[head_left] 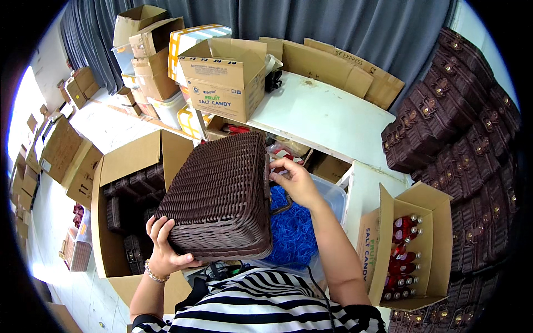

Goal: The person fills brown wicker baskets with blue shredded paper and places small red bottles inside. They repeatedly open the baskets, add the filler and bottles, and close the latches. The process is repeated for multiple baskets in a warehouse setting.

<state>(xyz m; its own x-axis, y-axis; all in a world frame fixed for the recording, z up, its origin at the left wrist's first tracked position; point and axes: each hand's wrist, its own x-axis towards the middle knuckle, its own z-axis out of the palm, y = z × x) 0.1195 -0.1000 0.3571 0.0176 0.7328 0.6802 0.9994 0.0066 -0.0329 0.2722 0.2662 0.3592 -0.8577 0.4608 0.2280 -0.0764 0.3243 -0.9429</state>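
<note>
A dark brown woven basket [219,194] is held up close in front of me, its underside toward the camera. My left hand [164,244] grips its near lower corner. My right hand [294,180] holds its right edge, fingers curled at the rim. Under the basket and right forearm, blue shredded filling [291,230] fills a clear plastic bin [336,194].
A big open carton [119,161] on the left holds more brown baskets. An open carton [427,202] with red-capped bottles stands at the right. Stacked brown baskets [455,127] pile up at the far right. A white table [322,114] carries an open cardboard box [225,77].
</note>
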